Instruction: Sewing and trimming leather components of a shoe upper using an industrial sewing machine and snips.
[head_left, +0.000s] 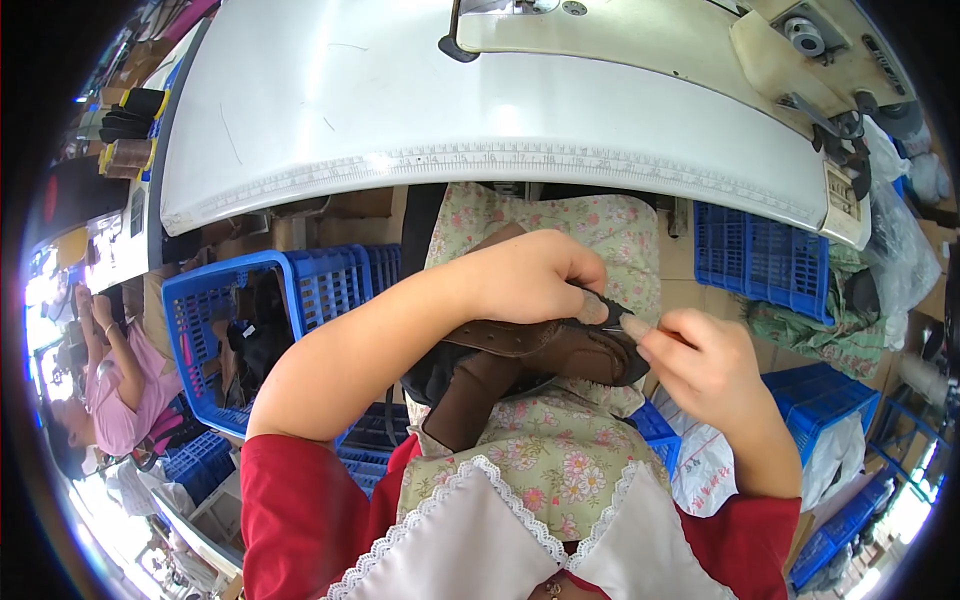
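1. Left grip: the left hand [535, 285] reaches over the brown leather piece [570, 358] from its far side, thumb and fingers clamped on its black edge.
2. Right grip: the right hand [705, 365] is at the piece's right end, thumb and forefinger drawn close together by the same edge. I cannot tell whether they pinch the leather or something thin.
3. The piece lies between the hands, over the person's lap, its long axis roughly left to right. Its rounded, black-edged end points at the right hand, and both sets of fingertips are near that end.
4. A strap with holes [500, 338] runs along the piece's left part; a brown flap [462, 405] hangs from there toward the person.
5. The left forearm crosses beyond the piece's left side, hiding some of what lies there.
6. Under the piece is a flowered apron [570, 470]; beyond it, the tabletop [300, 110] with a sewing machine [780, 65].
7. Well apart from the piece: a blue basket [292, 300] to its left, a blue crate [762, 262] to its far right.
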